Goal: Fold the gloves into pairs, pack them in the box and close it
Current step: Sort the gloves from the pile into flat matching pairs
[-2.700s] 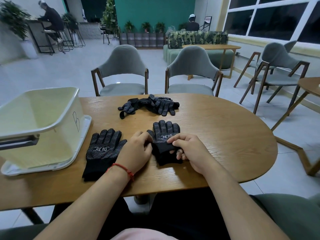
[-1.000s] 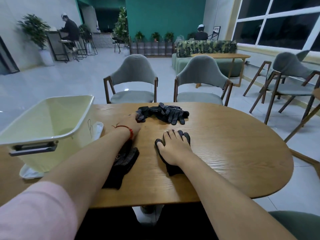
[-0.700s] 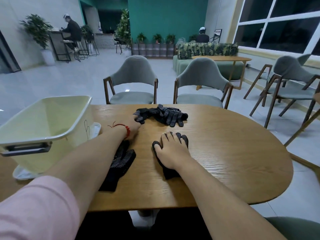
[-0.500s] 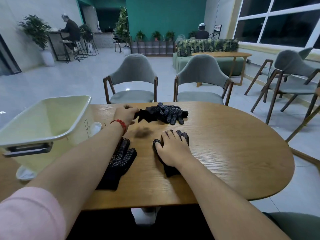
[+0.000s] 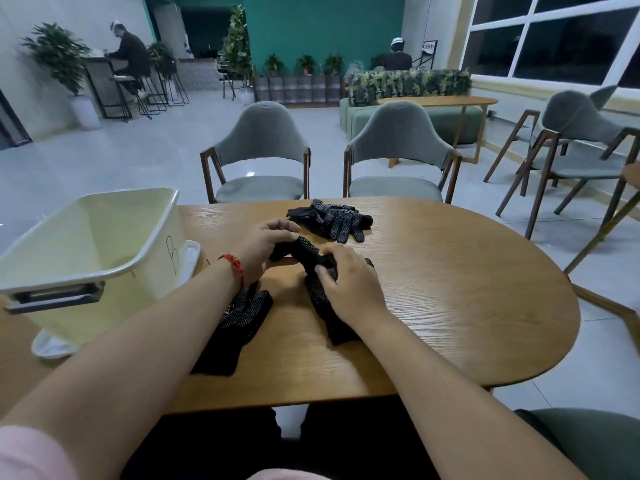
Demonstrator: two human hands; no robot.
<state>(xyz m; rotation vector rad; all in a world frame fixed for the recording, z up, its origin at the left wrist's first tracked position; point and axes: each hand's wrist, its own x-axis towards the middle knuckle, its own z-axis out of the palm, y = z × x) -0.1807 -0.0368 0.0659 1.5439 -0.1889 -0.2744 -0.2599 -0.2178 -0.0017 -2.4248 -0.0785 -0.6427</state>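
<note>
Black dot-grip fabric glove [image 5: 302,248]: raised just off the surface near its middle, strung between both hands.
Left fingers [image 5: 282,229]: curled and pinching the far end of this glove, with the left hand [image 5: 265,245] hovering over the wood.
Right fingers [image 5: 327,268]: bent, nipping the near end down onto a flat black glove [image 5: 341,329], which lies pinned under the palm of the right hand [image 5: 349,285].
Step in hand: most likely laying the raised glove on the flat one to make a pair.
Doing it well: keep the right palm heavy so the lower glove cannot creep. Pull the upper glove taut and match cuff to cuff and tips to tips. Smooth it from the cuff outward before folding, because the rubber dots will probably grab and bunch.
Lone black dotted glove [image 5: 239,320]: flat beneath the left forearm and apart from the pair. A sleeve or wrist could drag it.
Heap of black gloves [image 5: 332,221]: tangled at the far edge, just beyond the left hand, waiting to be sorted.
Pale yellow plastic box [image 5: 149,244]: open at the left, standing on what looks like its white lid [image 5: 52,344].
Oval wooden surface [image 5: 450,289]: carries all of it.
</note>
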